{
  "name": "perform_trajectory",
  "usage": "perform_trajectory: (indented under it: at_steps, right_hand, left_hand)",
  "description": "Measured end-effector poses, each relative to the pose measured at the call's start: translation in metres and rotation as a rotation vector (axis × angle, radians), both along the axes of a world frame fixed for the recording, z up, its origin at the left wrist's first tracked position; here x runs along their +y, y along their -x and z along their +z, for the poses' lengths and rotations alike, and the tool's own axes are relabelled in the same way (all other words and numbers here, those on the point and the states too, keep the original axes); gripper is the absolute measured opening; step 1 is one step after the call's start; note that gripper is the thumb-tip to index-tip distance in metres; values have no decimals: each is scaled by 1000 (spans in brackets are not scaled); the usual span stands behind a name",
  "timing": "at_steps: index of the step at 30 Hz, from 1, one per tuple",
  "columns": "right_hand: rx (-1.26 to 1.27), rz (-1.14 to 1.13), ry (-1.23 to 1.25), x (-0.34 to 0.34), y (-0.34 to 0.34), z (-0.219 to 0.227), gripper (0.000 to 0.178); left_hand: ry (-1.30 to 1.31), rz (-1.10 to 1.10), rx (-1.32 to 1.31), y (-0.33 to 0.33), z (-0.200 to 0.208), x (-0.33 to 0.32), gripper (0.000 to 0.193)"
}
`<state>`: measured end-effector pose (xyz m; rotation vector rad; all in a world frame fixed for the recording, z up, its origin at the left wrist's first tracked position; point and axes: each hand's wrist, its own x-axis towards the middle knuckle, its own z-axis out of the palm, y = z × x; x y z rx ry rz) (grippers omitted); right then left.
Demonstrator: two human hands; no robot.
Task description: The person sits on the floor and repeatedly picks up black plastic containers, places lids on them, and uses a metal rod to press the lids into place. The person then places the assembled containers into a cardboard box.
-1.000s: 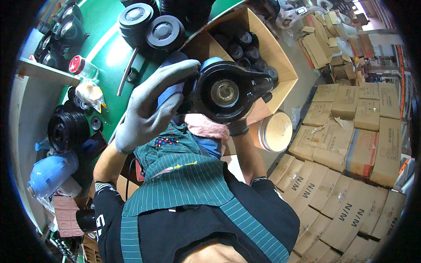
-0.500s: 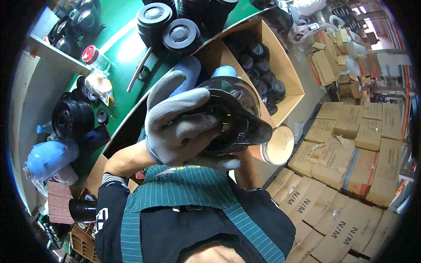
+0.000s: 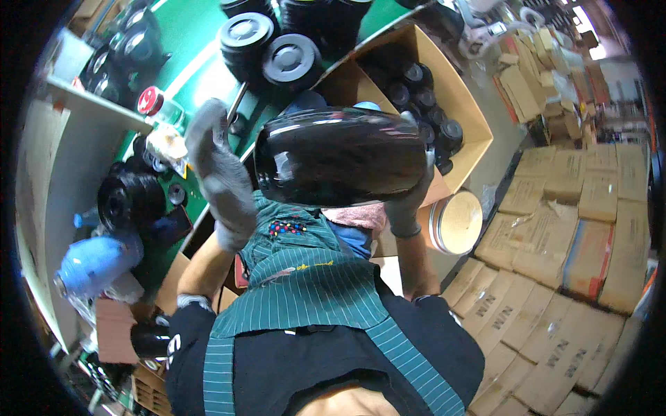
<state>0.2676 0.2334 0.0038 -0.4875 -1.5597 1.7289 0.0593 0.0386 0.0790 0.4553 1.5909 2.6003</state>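
A large, glossy black jug (image 3: pixel 340 159) lies sideways in front of my chest, its body blurred by motion. My right hand (image 3: pixel 407 208), in a grey glove, is closed on its right end; the jug hides part of those fingers. Just beyond the jug's left end, my gloved left hand (image 3: pixel 225 177) is raised with fingers stretched out and nothing in it. The jug's spout does not show from this side.
Stacked black round lids (image 3: pixel 291 59) stand on the green table (image 3: pixel 198 73). An open carton (image 3: pixel 468 128) holding several black parts sits beyond my right hand. A red-lidded jar (image 3: pixel 156 104) and a blue vessel (image 3: pixel 97 263) are at left, stacked cartons (image 3: pixel 548 243) at right.
The jug has turned from its spouted end facing up to lying crosswise. My left hand has come off it and moved left, opening out. My right hand now shows at its right end.
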Motion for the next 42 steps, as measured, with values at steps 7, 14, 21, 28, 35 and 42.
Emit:
perform_trajectory:
  at_steps: [7,14,21,28,35,42]
  right_hand:
    - [87,174,-974,26,32,56,84]
    - [-48,108,-1095,-3,22,73,92]
    - [-35,1,-629,-22,5,50,99]
    - [-53,64,-316,-13,-2,45,67]
    - [-721,346,-1074,24,55,78,58]
    - [-679,124,-881,-10,85,5,49]
  left_hand:
    - [146,-832,-729,18,-36,-18,79]
    - [138,-647,-231,9,-44,-10,62]
    - [378,-457,56,-3,-8,-25,42]
    - [285,-571,-156,-18,-27,-9,41]
    - [926,-484,441,-29,-130,11,40]
    - [1528,253,668,99,-215,-9,75]
